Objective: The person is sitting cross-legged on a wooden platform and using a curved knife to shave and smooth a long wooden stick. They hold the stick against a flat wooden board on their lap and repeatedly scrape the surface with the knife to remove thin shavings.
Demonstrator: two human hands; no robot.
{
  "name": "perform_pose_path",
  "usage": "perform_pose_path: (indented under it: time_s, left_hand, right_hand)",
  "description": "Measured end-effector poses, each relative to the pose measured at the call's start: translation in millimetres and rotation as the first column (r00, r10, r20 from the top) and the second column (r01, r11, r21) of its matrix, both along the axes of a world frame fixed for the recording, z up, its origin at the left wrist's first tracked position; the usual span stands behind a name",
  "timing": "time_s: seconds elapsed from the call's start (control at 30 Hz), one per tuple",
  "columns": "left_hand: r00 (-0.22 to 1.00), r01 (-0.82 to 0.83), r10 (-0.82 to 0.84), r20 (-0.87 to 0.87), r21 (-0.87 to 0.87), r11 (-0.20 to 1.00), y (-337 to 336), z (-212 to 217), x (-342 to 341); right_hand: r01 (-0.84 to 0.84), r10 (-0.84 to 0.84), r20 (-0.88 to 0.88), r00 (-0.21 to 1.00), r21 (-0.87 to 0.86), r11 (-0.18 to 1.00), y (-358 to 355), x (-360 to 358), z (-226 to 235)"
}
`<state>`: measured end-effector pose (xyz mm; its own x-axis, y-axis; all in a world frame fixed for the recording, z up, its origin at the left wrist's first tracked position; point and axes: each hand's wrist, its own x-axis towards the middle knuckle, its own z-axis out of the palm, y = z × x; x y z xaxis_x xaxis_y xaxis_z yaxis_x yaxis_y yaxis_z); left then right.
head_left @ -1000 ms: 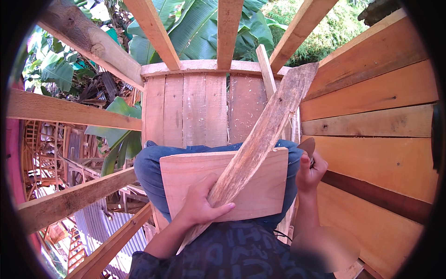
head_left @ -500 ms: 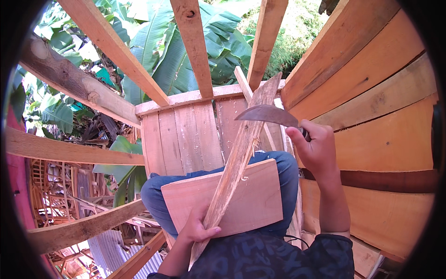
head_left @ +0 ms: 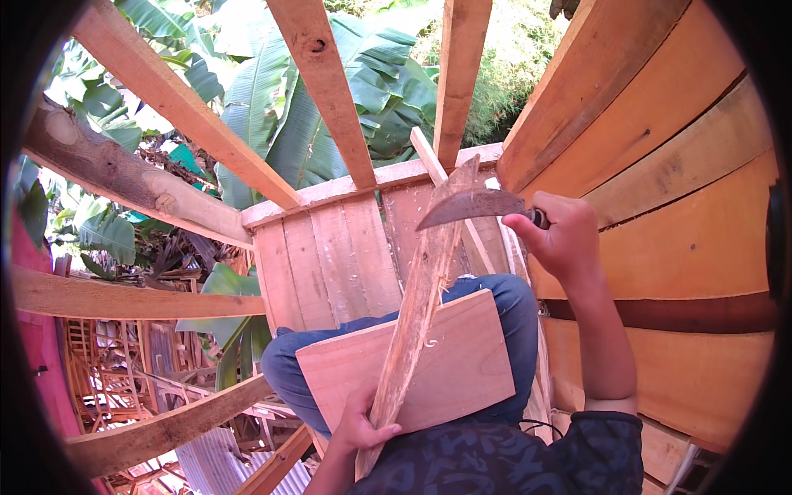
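Observation:
My left hand (head_left: 363, 422) grips the lower end of a long rough wooden stick (head_left: 415, 318), its thumb lying across the wood. The stick slants up and away from my body, with a pointed far end and curled shavings along its right edge. My right hand (head_left: 561, 235) is closed round the dark handle of a curved knife (head_left: 472, 206). Its broad blade lies across the upper part of the stick, tip toward the left; whether it touches the wood I cannot tell. Beneath the stick, a flat rectangular board (head_left: 462, 351) rests on my lap.
My bent legs in blue jeans (head_left: 520, 318) hold up the board. Ahead is a plank floor (head_left: 330, 264) with scattered shavings, edged by a beam and upright wooden posts (head_left: 326, 82). A plank wall (head_left: 660, 247) rises close on the right. Banana leaves (head_left: 280, 124) hang outside.
The knife and my right hand have moved slightly down relative to the stick. The whole view has tilted a little; my left hand keeps its grip on the stick.

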<state>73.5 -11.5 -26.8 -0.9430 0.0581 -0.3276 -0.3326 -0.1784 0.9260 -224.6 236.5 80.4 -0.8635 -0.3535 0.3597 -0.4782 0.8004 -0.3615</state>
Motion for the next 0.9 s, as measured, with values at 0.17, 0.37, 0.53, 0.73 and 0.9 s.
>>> perform_pose_path:
  time_s: [0.17, 0.37, 0.53, 0.73, 0.9]
  left_hand:
    - [1.0, 0.007, -0.005, 0.029, -0.094, 0.996, -3, 3, 1]
    - [1.0, -0.029, 0.029, -0.002, -0.135, 0.99, -5, 8, 2]
    - [1.0, -0.029, 0.029, -0.003, -0.119, 0.992, -11, -1, 15]
    - [0.996, -0.083, 0.084, 0.038, -0.025, 0.996, -8, 1, 43]
    - [0.982, -0.096, 0.088, 0.167, 0.041, 0.994, -3, 13, 59]
  right_hand:
    - [-0.024, 0.022, -0.129, 0.991, -0.016, 1.0, -6, -7, -11]
    - [-0.034, 0.031, -0.189, 0.981, -0.012, 0.999, -18, -12, -20]
    - [-0.076, 0.071, -0.091, 0.993, -0.047, 0.996, -29, -4, -26]
    - [-0.168, 0.169, 0.011, 0.985, -0.066, 0.984, -32, 37, -9]
    - [-0.233, 0.232, -0.126, 0.965, 0.005, 0.972, -25, 38, -4]
